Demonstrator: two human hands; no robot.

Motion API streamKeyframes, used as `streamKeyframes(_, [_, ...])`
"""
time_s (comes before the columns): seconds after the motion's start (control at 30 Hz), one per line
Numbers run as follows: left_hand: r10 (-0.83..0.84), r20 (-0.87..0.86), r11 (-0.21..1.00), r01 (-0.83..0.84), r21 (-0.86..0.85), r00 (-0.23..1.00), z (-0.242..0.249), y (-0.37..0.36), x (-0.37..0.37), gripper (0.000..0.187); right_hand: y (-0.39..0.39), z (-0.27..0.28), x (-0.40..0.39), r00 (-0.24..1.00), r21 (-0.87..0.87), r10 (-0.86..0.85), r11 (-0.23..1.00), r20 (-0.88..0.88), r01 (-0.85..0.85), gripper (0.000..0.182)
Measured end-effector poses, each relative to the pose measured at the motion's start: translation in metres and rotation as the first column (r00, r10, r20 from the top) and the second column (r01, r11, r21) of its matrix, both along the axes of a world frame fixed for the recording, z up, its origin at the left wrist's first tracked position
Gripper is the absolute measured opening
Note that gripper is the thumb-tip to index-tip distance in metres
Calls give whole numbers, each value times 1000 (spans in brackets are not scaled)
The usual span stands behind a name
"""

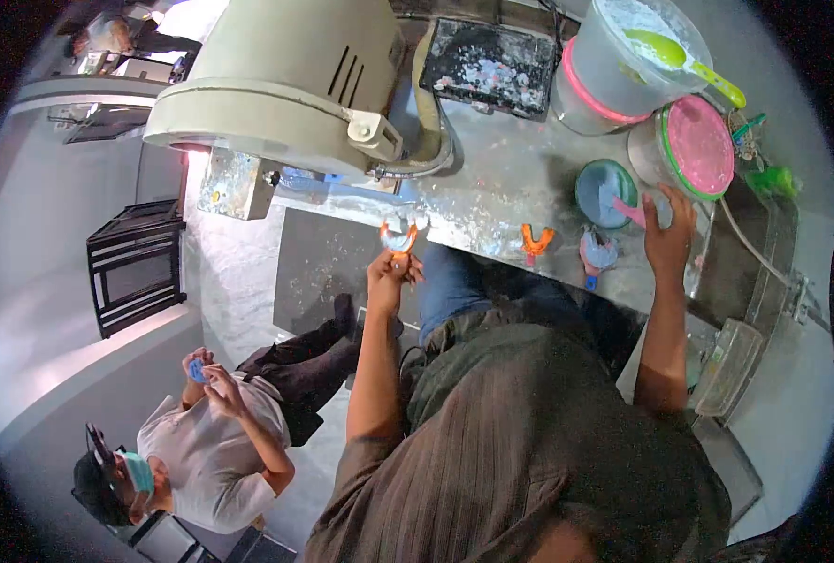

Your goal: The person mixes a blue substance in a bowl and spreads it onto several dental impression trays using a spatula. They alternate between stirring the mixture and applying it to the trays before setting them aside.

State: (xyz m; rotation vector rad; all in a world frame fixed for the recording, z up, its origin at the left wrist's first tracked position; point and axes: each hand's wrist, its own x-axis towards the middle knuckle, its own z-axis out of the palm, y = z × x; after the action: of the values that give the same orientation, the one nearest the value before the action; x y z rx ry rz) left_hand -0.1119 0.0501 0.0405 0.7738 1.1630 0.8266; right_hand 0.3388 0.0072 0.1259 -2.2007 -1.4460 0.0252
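Note:
My left hand [393, 270] is closed on the handle of an orange dental impression tray [398, 241], held up beside the counter's front edge. Pale material fills the tray's U-shaped part. Over the right side of the counter, my right hand [670, 239] has its fingers apart and curved. Its thumb is right at the end of a pink spatula [629, 210], which leans out of a green mixing bowl [593, 194] with pale bluish mix inside. Nearer the edge lie a second orange impression tray [536, 241] and a blue-handled tray [599, 251] covered in pale material.
A bucket [604, 75] of white powder with a green scoop [665, 52] stands at the back, beside a pink-lidded tub [698, 145]. A large beige machine [295, 75] overhangs the left. A debris-strewn black tray [488, 70] lies behind. Another person [215, 432] stands left, handling something blue.

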Motion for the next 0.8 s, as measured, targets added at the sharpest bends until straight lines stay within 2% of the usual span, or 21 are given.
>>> streamKeyframes(0.03, [-80, -201, 995, 91, 45, 976, -15, 6, -9, 16, -4, 3, -6, 999, 48, -11, 999, 36, 9, 37])
streamKeyframes(0.07, [-92, -197, 993, 104, 52, 976, -26, 5, -19, 16, -4, 9, -12, 997, 106, -28, 994, 76, 20, 38])
streamKeyframes(0.13, [-151, -178, 988, 152, -10, 972, -17, 17, -26, 14, -14, 24, -32, 991, 109, -76, 992, 113, 64, 32])
streamKeyframes(0.2, [-185, -133, 983, 184, -17, 974, -23, 27, -39, 13, -27, 31, -57, 991, 260, -61, 965, 120, 28, 26])
streamKeyframes(0.27, [-275, -170, 959, 283, 22, 946, -46, 38, -63, 13, -40, 26, -87, 990, 296, -92, 953, 104, 58, 24])
streamKeyframes(0.3, [-286, -187, 957, 288, -14, 940, -34, 44, -65, 13, -43, 22, -103, 990, 335, -110, 939, 89, 74, 23])
streamKeyframes(0.33, [-308, -179, 951, 309, -23, 935, -26, 49, -71, 13, -49, 19, -122, 987, 325, -129, 941, 95, 92, 23])
streamKeyframes(0.4, [-371, -100, 929, 367, -58, 923, -20, 63, -83, 12, -54, 14, -165, 985, 322, -173, 931, -28, 172, 21])
streamKeyframes(0.47, [-399, -142, 917, 393, -65, 906, -34, 76, -103, 12, -52, 6, -210, 981, 316, -188, 928, -51, 195, 20])
streamKeyframes(0.53, [-482, -150, 875, 482, -38, 863, -29, 91, -113, 11, -46, -5, -249, 984, 258, -148, 951, -99, 169, 19])
streamKeyframes(0.57, [-491, -142, 871, 489, -48, 860, -27, 96, -117, 11, -45, -8, -266, 973, 240, -135, 954, -189, 179, 19])
streamKeyframes(0.6, [-505, -133, 863, 503, -55, 853, -34, 101, -124, 11, -45, -10, -279, 971, 231, -152, 954, -183, 192, 19])
streamKeyframes(0.67, [-503, -146, 863, 505, -22, 852, -48, 112, -138, 10, -44, -18, -303, 952, 104, -114, 983, -285, 149, 19])
streamKeyframes(0.73, [-508, -99, 861, 505, -50, 856, -36, 119, -139, 9, -40, -17, -321, 964, 148, -87, 981, -250, 127, 19])
streamKeyframes(0.8, [-482, -81, 876, 477, -79, 872, -34, 119, -143, 10, -40, -15, -335, 965, 22, -71, 997, -252, 79, 19])
